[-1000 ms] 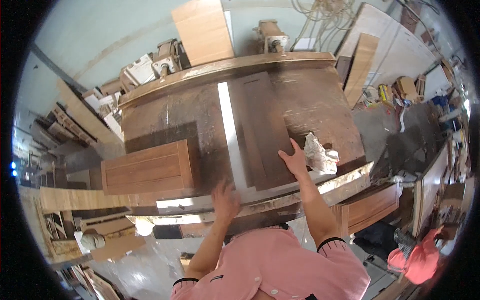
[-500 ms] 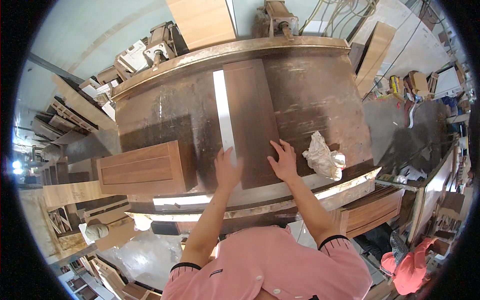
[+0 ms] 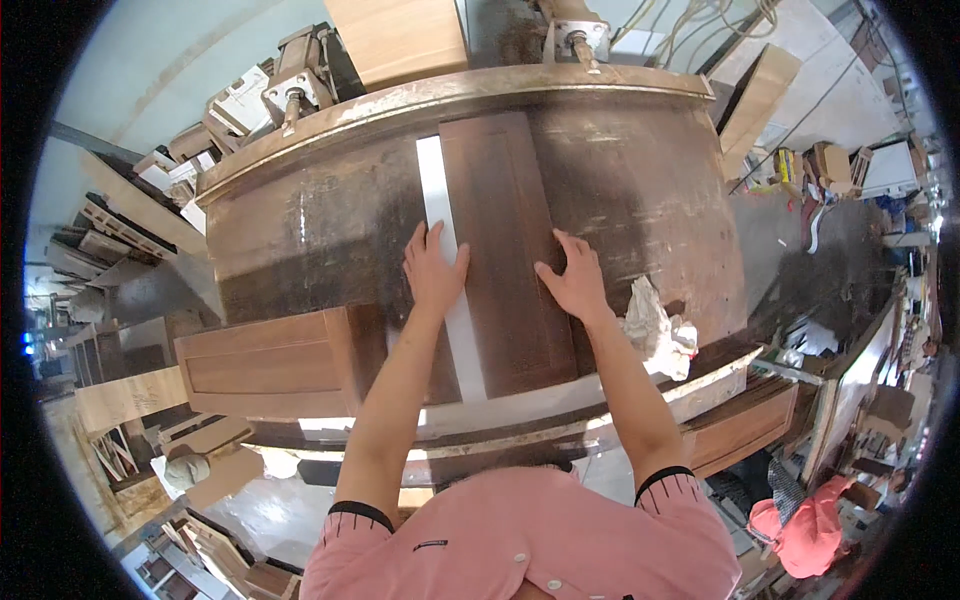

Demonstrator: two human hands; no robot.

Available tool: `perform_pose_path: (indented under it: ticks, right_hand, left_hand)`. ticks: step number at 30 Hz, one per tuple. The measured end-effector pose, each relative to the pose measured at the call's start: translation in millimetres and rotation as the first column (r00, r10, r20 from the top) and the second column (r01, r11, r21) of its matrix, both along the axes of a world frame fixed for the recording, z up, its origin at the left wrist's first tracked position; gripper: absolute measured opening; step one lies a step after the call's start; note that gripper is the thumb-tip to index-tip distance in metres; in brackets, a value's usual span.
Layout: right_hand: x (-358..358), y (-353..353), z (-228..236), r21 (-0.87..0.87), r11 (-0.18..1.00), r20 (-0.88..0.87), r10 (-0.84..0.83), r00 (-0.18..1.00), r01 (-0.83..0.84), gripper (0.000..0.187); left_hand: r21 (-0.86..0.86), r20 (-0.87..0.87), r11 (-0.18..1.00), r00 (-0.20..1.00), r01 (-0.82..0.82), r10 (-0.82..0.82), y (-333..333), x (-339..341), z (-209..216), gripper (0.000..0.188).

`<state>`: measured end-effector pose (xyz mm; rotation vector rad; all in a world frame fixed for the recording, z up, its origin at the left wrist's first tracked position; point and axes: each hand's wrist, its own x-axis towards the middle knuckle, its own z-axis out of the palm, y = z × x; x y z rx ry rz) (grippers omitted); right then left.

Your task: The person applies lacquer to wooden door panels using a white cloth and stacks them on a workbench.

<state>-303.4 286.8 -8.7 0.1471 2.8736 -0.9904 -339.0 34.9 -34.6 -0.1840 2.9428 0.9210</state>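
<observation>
Over at the left end of the bench (image 3: pixel 640 165) I see a reddish-brown framed panel (image 3: pixel 265 365) lying on its own, out of reach of both hands; next along comes the worker's left hand (image 3: pixel 435 275), laid over a white strip (image 3: pixel 432 175), its fingers spread and closed on nothing, the thumb pointing in at the long left edge of the dark panel (image 3: pixel 500 210); whether that thumb actually presses the wood I cannot tell from here.

The dark panel itself lies flat about the middle of the bench, running lengthwise away from the worker, between the two hands, with the white strip close along its left side; at its right edge sits the right hand (image 3: pixel 578 275), fingers apart and loosely bent just outside the edge, thumb reaching in over the face; I see no firm grip, though a light touch is likely.

To my eye the step in hand is setting or steadying the panel by its long sides; the next move seems to call for even contact from both hands, so that the panel does not skew against the strip.

Farther right, a crumpled cloth (image 3: pixel 655 330) lies near the right forearm; beyond the bench's near edge is a stack of brown panels (image 3: pixel 745 430); past it, a co-worker in a red top (image 3: pixel 810 525).
</observation>
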Motion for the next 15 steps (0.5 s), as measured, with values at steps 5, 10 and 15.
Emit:
perform_pose_path:
  ticks: [5, 10, 15]
  right_hand:
    - [-87, -22, -36, -0.008, 0.996, -0.125, -0.087, 0.988, 0.086, 0.068]
    - [-98, -44, -58, 0.054, 0.971, -0.238, -0.212, 0.948, 0.231, 0.051]
    - [-96, -48, -55, 0.021, 0.970, -0.289, -0.225, 0.931, 0.241, 0.040]
  left_hand:
    - [-0.099, -0.062, 0.995, 0.998, -0.018, 0.011, 16, -63, -15, 0.086]
    - [-0.168, -0.119, 0.986, 0.993, -0.014, -0.006, 26, -60, -21, 0.088]
    - [-0.203, -0.113, 0.979, 0.994, -0.017, -0.006, 25, -61, -16, 0.086]
